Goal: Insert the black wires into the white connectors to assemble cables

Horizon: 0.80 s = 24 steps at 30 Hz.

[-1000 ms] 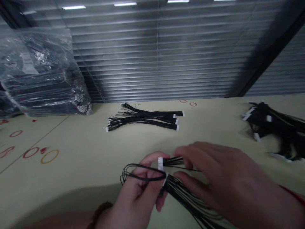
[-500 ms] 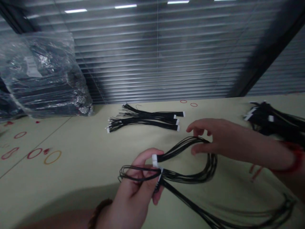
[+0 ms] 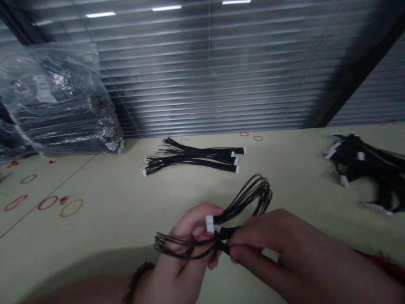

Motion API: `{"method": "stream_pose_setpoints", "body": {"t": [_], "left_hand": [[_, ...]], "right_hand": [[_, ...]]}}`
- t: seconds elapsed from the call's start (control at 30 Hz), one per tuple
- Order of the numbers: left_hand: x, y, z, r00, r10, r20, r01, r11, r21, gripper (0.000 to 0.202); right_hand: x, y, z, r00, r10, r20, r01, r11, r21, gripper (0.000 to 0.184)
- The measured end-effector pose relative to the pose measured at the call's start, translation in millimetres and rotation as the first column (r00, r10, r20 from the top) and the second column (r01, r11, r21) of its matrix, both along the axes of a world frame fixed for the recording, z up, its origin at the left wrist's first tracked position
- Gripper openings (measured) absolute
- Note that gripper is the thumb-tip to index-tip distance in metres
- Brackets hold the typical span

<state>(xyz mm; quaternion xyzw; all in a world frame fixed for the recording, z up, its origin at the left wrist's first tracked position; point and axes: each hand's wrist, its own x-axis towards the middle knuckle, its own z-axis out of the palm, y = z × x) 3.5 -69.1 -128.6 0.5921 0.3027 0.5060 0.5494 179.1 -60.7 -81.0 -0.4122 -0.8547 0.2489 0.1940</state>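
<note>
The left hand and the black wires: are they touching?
Touching: the head view shows the left hand pinching the black wires beside the white connector.

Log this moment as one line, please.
left hand: holds black wire bundle | right hand: pinches bundle | table: bagged cables
</note>
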Motion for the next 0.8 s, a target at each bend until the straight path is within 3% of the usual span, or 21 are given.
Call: {"method": "stream_pose_setpoints", "body": {"t": [0.1,0.47,0.57,0.63,0.67,0.7,0.77,0.8], "left_hand": [[0.9,0.0,2.3,0.999,-0.045,0.022,0.044,0.998,0.036,0.023],[1.0,1.0,-4.3,0.994,-0.095,0.059,0.092,0.994,0.055,0.026],[2.5,2.7,-3.5,0.996,-0.063,0.062,0.065,0.998,-0.023,0.024],[3.3,5.4,-3.0,0.995,-0.035,0.091,0.043,0.996,-0.082,0.023],[3.7,7.1,-3.1,0.994,-0.017,0.110,0.028,0.994,-0.103,0.023],[4.1,8.7,-3.3,0.992,0.002,0.127,0.013,0.993,-0.118,0.021],[4.9,11.5,-4.0,0.987,0.028,0.155,-0.007,0.990,-0.139,0.018],[5.4,12.4,-4.3,0.986,0.033,0.162,-0.009,0.989,-0.146,0.017]], "right_hand": [[-0.8,1.5,2.8,0.999,-0.007,-0.049,0.004,0.998,-0.068,0.025],[4.5,-4.3,6.8,0.998,-0.039,0.047,0.038,0.999,0.016,0.024],[5.3,-2.4,8.6,0.994,-0.110,0.027,0.108,0.991,0.077,0.022],[12.6,3.1,14.8,0.992,-0.129,-0.012,0.128,0.991,-0.032,0.021],[19.1,7.3,19.7,0.994,-0.098,-0.047,0.088,0.981,-0.172,0.021],[27.4,12.3,25.5,0.992,-0.065,-0.112,0.025,0.944,-0.329,0.021],[47.6,24.1,38.0,0.957,0.030,-0.290,-0.211,0.758,-0.618,0.028],[58.3,30.7,43.6,0.926,-0.002,-0.377,-0.254,0.737,-0.627,0.032]]}}
